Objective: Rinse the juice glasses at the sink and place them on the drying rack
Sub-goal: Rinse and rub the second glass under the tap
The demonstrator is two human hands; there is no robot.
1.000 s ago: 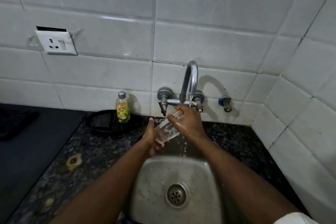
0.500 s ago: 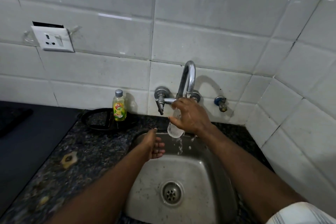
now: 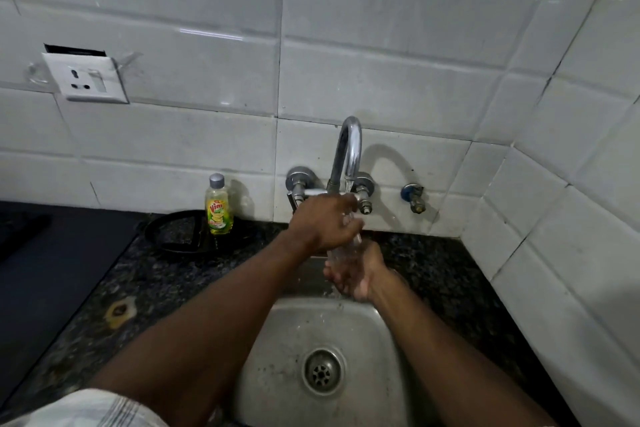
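Observation:
A clear juice glass (image 3: 346, 249) is held upright-ish under the chrome tap (image 3: 350, 149), where a thin stream of water runs. My left hand (image 3: 323, 222) reaches across from the left and closes over the glass's upper part, hiding its rim. Underneath, my right hand (image 3: 355, 274) cups and grips the lower part of the glass. Both hands are above the back edge of the steel sink (image 3: 273, 350). Most of the glass is covered by fingers. No drying rack is in view.
A yellow dish-soap bottle (image 3: 218, 206) stands on a black ring stand (image 3: 173, 236) left of the tap. Speckled granite counter (image 3: 114, 288) surrounds the sink, with a dark surface (image 3: 45, 263) at far left. A wall socket (image 3: 86, 78) and tiled walls close off the back and right.
My right hand has dropped from the top of the glass to its base. My left hand has risen from beside the sink and now grips the glass's upper part.

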